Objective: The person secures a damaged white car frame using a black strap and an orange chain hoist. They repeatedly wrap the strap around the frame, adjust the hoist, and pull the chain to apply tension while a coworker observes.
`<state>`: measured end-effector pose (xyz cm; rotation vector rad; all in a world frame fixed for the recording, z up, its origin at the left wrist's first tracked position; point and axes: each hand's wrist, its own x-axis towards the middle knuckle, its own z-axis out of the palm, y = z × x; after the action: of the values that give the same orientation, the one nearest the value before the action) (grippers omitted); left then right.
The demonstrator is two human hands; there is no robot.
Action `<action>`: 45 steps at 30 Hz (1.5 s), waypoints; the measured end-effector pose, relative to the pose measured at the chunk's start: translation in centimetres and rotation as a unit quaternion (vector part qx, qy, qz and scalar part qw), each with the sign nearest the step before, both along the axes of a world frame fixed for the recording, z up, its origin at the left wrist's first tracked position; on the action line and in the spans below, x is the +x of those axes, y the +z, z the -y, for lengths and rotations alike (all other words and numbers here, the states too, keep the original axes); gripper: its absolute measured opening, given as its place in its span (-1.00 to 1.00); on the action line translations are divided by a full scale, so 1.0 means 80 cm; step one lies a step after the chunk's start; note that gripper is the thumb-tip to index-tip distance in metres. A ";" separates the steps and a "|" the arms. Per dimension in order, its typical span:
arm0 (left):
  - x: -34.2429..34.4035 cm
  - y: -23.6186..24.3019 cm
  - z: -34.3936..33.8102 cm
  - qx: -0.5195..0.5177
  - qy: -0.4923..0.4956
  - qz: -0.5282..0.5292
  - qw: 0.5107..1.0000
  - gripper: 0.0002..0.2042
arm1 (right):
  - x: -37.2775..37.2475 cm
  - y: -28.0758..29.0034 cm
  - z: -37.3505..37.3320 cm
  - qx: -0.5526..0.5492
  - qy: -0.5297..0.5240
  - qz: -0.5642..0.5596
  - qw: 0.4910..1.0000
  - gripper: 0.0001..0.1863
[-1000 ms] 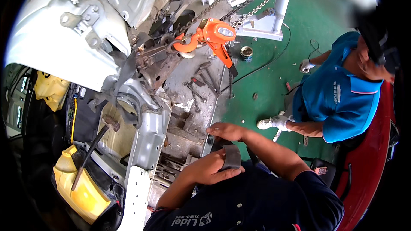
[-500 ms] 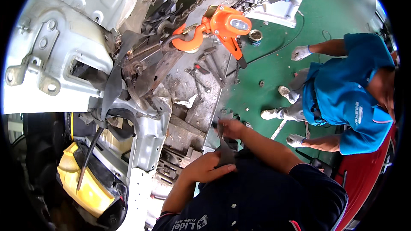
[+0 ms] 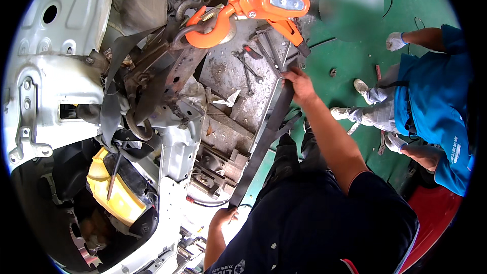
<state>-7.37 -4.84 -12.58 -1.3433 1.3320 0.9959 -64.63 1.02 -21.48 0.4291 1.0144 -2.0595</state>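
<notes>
A dark grey flat webbing strap (image 3: 264, 139) is stretched taut between my hands, running slantwise past the bench edge. My right hand (image 3: 300, 87) is closed on its far end, close to the steel tools on the bench. The near end is pinched in my left hand (image 3: 223, 218), low at the left of my body. Another length of strap hangs near my right hand's end, beside my legs. Beyond my hands, an orange lever hoist (image 3: 274, 1) has its orange hook (image 3: 208, 33) joined to a shackle at the rusty bracket (image 3: 165, 81) on the vehicle body.
A bare silver vehicle body (image 3: 66, 86) fills the left, with a grey strap (image 3: 112, 106) looped on it and a yellow part (image 3: 109, 187) below. Wrenches (image 3: 247, 73) lie on the dirty metal bench (image 3: 218, 71). A co-worker in a blue shirt (image 3: 431, 96) stands right, near a red car (image 3: 431, 223).
My hands have moved apart, the right one away from me and the left one nearer, drawing the bunched strap out straight. The view has shifted closer to the hoist.
</notes>
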 end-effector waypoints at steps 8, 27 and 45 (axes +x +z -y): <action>-0.284 0.037 0.056 0.075 0.386 -0.625 0.674 -0.36 | 0.165 0.147 0.012 -0.185 0.468 -0.235 0.832 -0.56; -0.434 0.094 0.190 0.163 0.506 -0.695 0.485 -0.68 | 0.179 0.185 0.014 -0.081 0.477 -0.293 0.824 -0.77; -0.470 0.090 0.200 -0.048 0.557 -0.666 0.494 -0.74 | 0.085 0.139 0.001 -0.039 0.628 -0.338 0.700 -0.74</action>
<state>-44.95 -20.88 -5.42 -1.3893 1.2850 3.4351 -57.84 0.95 -10.39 -0.9562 1.1027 -0.8946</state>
